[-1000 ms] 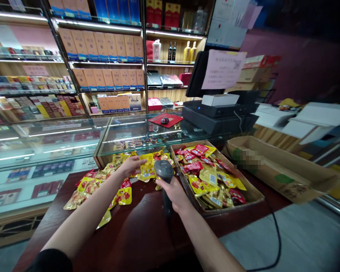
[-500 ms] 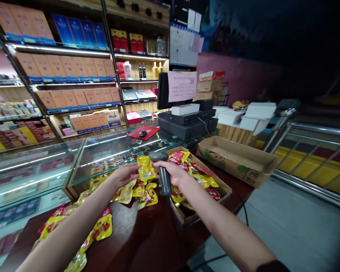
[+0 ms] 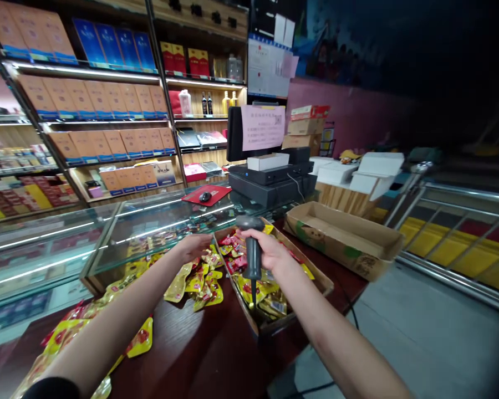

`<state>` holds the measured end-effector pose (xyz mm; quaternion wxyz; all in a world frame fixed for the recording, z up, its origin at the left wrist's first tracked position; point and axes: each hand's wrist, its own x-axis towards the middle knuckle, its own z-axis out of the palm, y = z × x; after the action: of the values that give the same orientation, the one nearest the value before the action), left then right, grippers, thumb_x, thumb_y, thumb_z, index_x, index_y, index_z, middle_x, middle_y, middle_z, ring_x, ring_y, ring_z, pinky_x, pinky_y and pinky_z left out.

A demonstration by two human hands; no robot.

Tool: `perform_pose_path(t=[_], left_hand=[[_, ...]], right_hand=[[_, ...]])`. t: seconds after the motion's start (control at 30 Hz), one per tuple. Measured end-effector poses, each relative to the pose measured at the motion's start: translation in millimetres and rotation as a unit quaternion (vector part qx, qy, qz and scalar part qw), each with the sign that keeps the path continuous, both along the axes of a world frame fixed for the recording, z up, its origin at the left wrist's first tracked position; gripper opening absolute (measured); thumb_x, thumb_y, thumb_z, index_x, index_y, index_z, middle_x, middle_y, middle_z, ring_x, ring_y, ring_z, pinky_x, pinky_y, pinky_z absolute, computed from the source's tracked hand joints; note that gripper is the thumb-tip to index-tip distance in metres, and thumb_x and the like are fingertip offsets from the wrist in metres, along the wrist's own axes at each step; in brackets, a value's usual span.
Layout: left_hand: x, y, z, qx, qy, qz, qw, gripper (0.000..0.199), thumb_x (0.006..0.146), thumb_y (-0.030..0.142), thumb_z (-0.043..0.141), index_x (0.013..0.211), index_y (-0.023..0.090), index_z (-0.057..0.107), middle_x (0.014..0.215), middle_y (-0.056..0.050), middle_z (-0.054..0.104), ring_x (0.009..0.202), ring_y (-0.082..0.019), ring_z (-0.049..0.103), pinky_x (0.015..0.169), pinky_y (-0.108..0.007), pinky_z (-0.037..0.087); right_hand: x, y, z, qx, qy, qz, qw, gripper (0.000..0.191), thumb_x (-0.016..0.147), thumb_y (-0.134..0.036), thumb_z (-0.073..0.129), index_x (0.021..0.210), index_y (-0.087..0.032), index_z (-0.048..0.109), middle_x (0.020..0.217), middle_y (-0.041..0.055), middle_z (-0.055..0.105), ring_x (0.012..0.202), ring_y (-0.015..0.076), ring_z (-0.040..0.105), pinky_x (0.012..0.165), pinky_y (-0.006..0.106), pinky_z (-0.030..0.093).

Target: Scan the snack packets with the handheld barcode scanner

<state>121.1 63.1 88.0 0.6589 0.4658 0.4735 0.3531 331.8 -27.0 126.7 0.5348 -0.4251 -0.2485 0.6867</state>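
My right hand (image 3: 268,252) is wrapped round the handle of a dark grey barcode scanner (image 3: 253,260), held upright over a cardboard box (image 3: 325,285) of snack packets. Red and yellow packets (image 3: 233,249) fill much of that box. At its left rim, my left hand (image 3: 194,246) reaches out with fingers stretched, and no packet shows in it. Just below this hand lies a small pile of yellow snack packets (image 3: 208,288) on the dark wooden table. A longer heap of yellow and red packets (image 3: 141,338) runs under my left forearm, partly hidden.
Behind the packets stands a glass display counter (image 3: 149,216) with a mouse (image 3: 205,197) on a red pad. A monitor (image 3: 235,133) sits beyond. To the right is another cardboard box (image 3: 336,244), then a metal railing (image 3: 461,221). A cable (image 3: 353,310) hangs over the table edge.
The yellow packet that my left hand held up is no longer in its fingers. My right hand has moved the scanner slightly right, and my left hand now reaches closer to the box.
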Motion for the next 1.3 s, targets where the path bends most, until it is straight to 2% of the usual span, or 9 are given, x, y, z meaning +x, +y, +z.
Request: perform_pose_path(t=[0.1,0.2,0.33,0.47,0.7,0.9,1.07,1.2,1.3], left_hand=[[-41,-7,-4.6,-0.049,0.002,0.056,0.997,0.029,0.062,0.026,0.079,0.083,0.015,0.063,0.09,-0.009,0.068,0.081,-0.02,0.063,0.074,-0.032,0.048],[-79,-21,-9.9,-0.06,0.001,0.091,0.994,0.03,0.065,0.025,0.078,0.09,0.015,0.064,0.096,-0.009,0.067,0.081,-0.019,0.062,0.074,-0.033,0.049],[-121,-50,-25.6,-0.075,-0.026,0.128,0.989,0.032,0.068,0.021,0.075,0.097,0.016,0.065,0.096,-0.009,0.066,0.082,-0.018,0.062,0.073,-0.031,0.05],[-146,-77,-48.7,-0.082,-0.065,0.148,0.983,0.034,0.068,0.02,0.074,0.101,0.016,0.064,0.098,-0.01,0.067,0.084,-0.018,0.063,0.074,-0.029,0.048],[-138,-95,-79.6,-0.09,-0.007,0.222,0.971,0.041,0.069,0.021,0.071,0.11,0.02,0.061,0.113,-0.01,0.064,0.108,-0.022,0.057,0.081,-0.033,0.045],[-131,-96,-91.6,-0.074,-0.047,0.25,0.964,0.034,0.069,0.014,0.07,0.103,0.019,0.065,0.122,-0.009,0.061,0.106,-0.02,0.058,0.081,-0.03,0.049],[-130,-96,-93.0,-0.053,-0.08,0.286,0.953,0.04,0.07,0.013,0.071,0.109,0.017,0.064,0.118,-0.013,0.062,0.103,-0.02,0.061,0.084,-0.031,0.051],[-116,-103,-99.9,0.003,-0.075,0.359,0.93,0.051,0.068,0.013,0.075,0.116,0.019,0.058,0.125,-0.014,0.058,0.117,-0.023,0.054,0.093,-0.03,0.046],[-104,-113,-107.0,-0.023,-0.073,0.38,0.922,0.054,0.071,0.019,0.075,0.12,0.017,0.053,0.128,-0.017,0.055,0.117,-0.025,0.054,0.092,-0.031,0.048]], right_hand=[[-40,-6,-4.1,-0.007,0.038,0.042,0.998,0.015,0.073,-0.012,0.06,0.086,-0.012,0.067,0.071,0.0031,0.066,0.06,0.0099,0.059,0.059,0.021,0.049],[-85,-9,-15.3,-0.021,0.038,0.057,0.997,0.016,0.07,-0.012,0.062,0.085,-0.012,0.069,0.068,0.0028,0.066,0.059,0.01,0.059,0.057,0.02,0.048],[-137,-7,-43.6,-0.015,-0.034,0.021,0.999,0.018,0.065,-0.018,0.068,0.081,-0.011,0.07,0.064,0.0015,0.065,0.052,0.01,0.056,0.053,0.022,0.046],[-165,5,-73.4,0.006,-0.076,-0.026,0.997,0.018,0.061,-0.016,0.071,0.078,-0.012,0.069,0.062,-0.0013,0.065,0.058,0.009,0.058,0.057,0.018,0.045],[-185,34,-101.3,-0.023,-0.117,-0.014,0.993,0.012,0.061,-0.015,0.07,0.071,-0.011,0.064,0.05,-0.0002,0.061,0.047,0.0128,0.057,0.049,0.024,0.046],[-187,40,-110.8,-0.045,-0.126,-0.024,0.991,0.013,0.059,-0.012,0.072,0.067,-0.013,0.062,0.043,-0.0019,0.055,0.041,0.0118,0.052,0.042,0.022,0.043],[-179,34,-113.2,-0.056,-0.083,-0.045,0.994,0.012,0.062,-0.015,0.07,0.068,-0.015,0.06,0.051,-0.001,0.058,0.048,0.0126,0.057,0.05,0.024,0.051],[-174,29,-119.9,-0.069,-0.044,-0.07,0.994,0.01,0.065,-0.02,0.065,0.067,-0.018,0.056,0.059,0.0005,0.06,0.059,0.0144,0.062,0.061,0.027,0.056],[-174,24,-125.0,-0.07,-0.027,-0.086,0.993,0.011,0.067,-0.026,0.062,0.067,-0.02,0.053,0.06,0.0009,0.06,0.064,0.0166,0.065,0.062,0.029,0.057]])
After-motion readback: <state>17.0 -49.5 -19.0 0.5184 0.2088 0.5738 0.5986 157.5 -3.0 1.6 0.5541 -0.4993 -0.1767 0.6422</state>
